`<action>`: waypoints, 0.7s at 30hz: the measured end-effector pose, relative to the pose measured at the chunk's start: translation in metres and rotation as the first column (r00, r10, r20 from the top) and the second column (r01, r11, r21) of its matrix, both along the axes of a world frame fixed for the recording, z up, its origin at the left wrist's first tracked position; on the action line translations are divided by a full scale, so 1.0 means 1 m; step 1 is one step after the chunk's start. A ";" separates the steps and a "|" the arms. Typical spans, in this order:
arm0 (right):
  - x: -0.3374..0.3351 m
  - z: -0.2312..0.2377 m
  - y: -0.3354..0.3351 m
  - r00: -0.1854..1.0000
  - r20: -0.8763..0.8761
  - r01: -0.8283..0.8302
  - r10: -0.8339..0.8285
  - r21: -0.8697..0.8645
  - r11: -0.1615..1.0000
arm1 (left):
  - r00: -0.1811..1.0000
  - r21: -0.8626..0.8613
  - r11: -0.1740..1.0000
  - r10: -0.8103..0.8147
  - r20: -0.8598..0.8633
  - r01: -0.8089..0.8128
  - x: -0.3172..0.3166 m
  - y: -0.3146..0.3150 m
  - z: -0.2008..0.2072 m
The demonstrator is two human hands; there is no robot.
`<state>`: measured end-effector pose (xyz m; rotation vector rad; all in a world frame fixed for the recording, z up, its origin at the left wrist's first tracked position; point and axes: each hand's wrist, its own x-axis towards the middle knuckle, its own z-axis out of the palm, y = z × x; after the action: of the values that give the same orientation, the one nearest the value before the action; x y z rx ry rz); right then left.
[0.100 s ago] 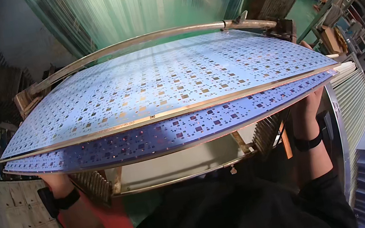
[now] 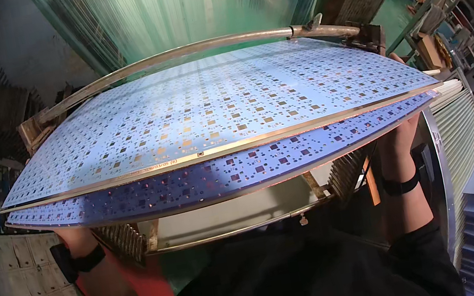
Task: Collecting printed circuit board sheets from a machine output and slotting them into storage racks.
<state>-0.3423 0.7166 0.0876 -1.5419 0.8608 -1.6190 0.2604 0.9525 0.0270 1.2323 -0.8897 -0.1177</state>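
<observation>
Two large white-blue circuit board panels lie one over the other in front of me, patterned with rows of small dark and coppery pads. The upper panel [image 2: 228,95] covers most of the lower panel [image 2: 192,183], whose near strip shows below a gap. My left hand [image 2: 75,235] grips the panels from underneath at the left near corner; its fingers are hidden by the boards. At the right end, my right hand [image 2: 401,135] is closed round the panel edges, with a fingertip showing above the upper panel. Both wrists wear dark bands.
A metal rack frame [image 2: 239,234] stands beneath and beyond the panels, its top rail [image 2: 170,58] running along their far side. Slotted rack sides [image 2: 123,241] show below. Upright stacked panels [image 2: 458,128] stand at the right. A translucent strip curtain [image 2: 193,6] hangs ahead.
The panels' near edges have dipped very slightly, most at the left and middle. Both hands keep their hold.
</observation>
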 end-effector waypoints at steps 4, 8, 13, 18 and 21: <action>0.012 0.009 0.002 0.998 -0.004 -0.062 0.062 -0.018 0.998 | 1.000 0.019 1.000 -0.004 -0.001 0.004 0.004 -0.002 -0.003; 0.012 0.019 0.008 0.924 0.311 -0.230 0.223 -0.015 0.973 | 0.998 -0.016 1.000 -0.027 -0.055 0.027 0.014 0.007 -0.006; -0.003 0.000 -0.005 0.999 -0.030 0.030 -0.028 0.069 0.997 | 0.939 0.186 0.965 0.115 0.324 -0.183 -0.001 -0.009 0.006; -0.004 -0.011 -0.006 0.999 0.014 -0.036 0.035 0.057 0.998 | 0.983 0.060 0.991 0.107 0.151 -0.118 -0.012 0.000 0.020; -0.033 -0.036 -0.004 0.988 -0.053 0.145 -0.142 0.047 0.988 | 0.956 -0.012 0.995 0.100 0.277 -0.101 -0.021 -0.012 0.024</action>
<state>-0.3757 0.7124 0.0519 -1.5202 1.0532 -1.6523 0.2389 0.9403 0.0507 1.3137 -1.0663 0.1396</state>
